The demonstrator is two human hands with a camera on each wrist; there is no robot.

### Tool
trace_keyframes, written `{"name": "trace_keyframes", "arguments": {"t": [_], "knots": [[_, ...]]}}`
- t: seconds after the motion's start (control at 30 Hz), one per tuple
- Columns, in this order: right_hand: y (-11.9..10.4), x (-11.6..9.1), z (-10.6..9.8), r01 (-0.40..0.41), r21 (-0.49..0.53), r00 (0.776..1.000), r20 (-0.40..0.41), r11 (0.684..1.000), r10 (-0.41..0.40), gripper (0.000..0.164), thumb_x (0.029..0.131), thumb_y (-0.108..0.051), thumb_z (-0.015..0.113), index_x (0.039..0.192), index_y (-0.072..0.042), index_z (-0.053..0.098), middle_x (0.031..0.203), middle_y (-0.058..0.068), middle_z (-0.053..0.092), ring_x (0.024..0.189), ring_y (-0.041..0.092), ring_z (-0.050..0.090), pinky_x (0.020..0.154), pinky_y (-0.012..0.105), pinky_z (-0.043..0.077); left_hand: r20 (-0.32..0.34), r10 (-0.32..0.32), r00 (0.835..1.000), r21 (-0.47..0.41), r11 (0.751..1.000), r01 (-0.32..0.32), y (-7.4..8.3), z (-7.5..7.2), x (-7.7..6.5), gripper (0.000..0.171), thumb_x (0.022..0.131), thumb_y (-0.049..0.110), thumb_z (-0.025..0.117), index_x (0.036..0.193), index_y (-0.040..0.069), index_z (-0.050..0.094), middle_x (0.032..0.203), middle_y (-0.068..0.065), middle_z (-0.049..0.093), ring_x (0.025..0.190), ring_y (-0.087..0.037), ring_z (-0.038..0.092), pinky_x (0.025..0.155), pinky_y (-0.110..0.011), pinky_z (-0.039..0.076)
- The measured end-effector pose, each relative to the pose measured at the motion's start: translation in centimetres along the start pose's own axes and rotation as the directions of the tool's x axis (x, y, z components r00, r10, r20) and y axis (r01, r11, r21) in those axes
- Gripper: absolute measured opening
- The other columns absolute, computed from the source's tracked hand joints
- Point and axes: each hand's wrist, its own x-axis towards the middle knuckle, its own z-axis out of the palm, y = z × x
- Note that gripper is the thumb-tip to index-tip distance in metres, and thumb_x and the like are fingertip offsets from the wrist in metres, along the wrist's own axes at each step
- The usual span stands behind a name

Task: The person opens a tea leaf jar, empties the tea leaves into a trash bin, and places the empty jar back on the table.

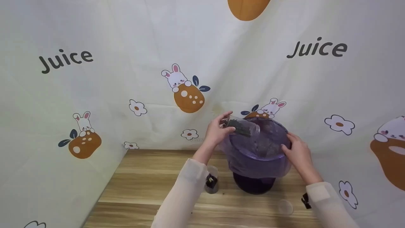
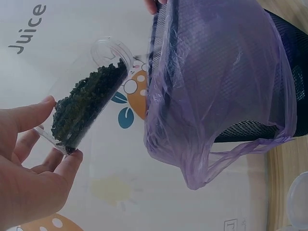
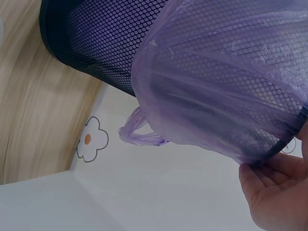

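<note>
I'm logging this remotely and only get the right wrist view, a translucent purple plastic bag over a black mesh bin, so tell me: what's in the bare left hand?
Observer: The left hand grips a clear cylindrical plastic jar.
Operator: Is that jar empty?
Observer: No, dark green crumbly bits are inside it.
Operator: Anything standing beside the bin?
Observer: Yes, a second clear cylindrical container stands on the wood-grain table, left of the bin.

Clear, smooth, glossy plastic jar (image 2: 73, 82); rough, crumbly dark bits (image 2: 89, 102) inside; thin purple plastic bag (image 2: 221, 62) – shiny, crinkled; black mesh wastebasket (image 3: 113, 36); wood-grain tabletop (image 1: 152, 183) – smooth; matt, cloth-like backdrop (image 1: 126, 82).
</note>
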Motion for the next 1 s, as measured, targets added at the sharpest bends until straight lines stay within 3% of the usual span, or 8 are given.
{"name": "trace_keyframes", "arguments": {"t": [0.3, 0.6, 1.0], "knots": [[0.11, 0.02, 0.10, 0.017, 0.002, 1.000, -0.016, 1.000, -0.017, 0.055, 0.095, -0.015, 0.059, 0.141, 0.012, 0.045, 0.150, 0.030, 0.042, 0.135, 0.052, 0.040, 0.112, 0.062, 0.035, 0.004, -0.004, 1.000, 0.034, 0.999, 0.004, 0.49, -0.07, 0.19, 0.058, 0.086, 0.001, 0.074, 0.139, 0.017, 0.058, 0.144, -0.012, 0.056, 0.133, -0.036, 0.053, 0.109, -0.046, 0.047], [0.19, 0.09, 0.17, 0.023, -0.002, 0.999, -0.027, 1.000, -0.023, 0.055, 0.094, -0.015, 0.059, 0.140, 0.013, 0.046, 0.148, 0.031, 0.043, 0.135, 0.051, 0.042, 0.112, 0.061, 0.036, 0.006, 0.024, 1.000, 0.047, 0.999, -0.024, 0.40, 0.01, 0.29, 0.056, 0.085, 0.001, 0.074, 0.138, 0.015, 0.059, 0.144, -0.013, 0.057, 0.131, -0.033, 0.055, 0.108, -0.044, 0.048], [0.04, 0.02, 0.02, 0.008, 0.003, 1.000, -0.011, 1.000, -0.008, 0.055, 0.095, -0.015, 0.058, 0.142, 0.011, 0.045, 0.149, 0.031, 0.042, 0.135, 0.051, 0.041, 0.113, 0.061, 0.035, -0.004, 0.012, 1.000, 0.044, 0.999, -0.012, 0.55, 0.05, 0.23, 0.057, 0.085, 0.000, 0.074, 0.138, 0.016, 0.060, 0.144, -0.014, 0.056, 0.132, -0.034, 0.055, 0.108, -0.043, 0.048]]}}
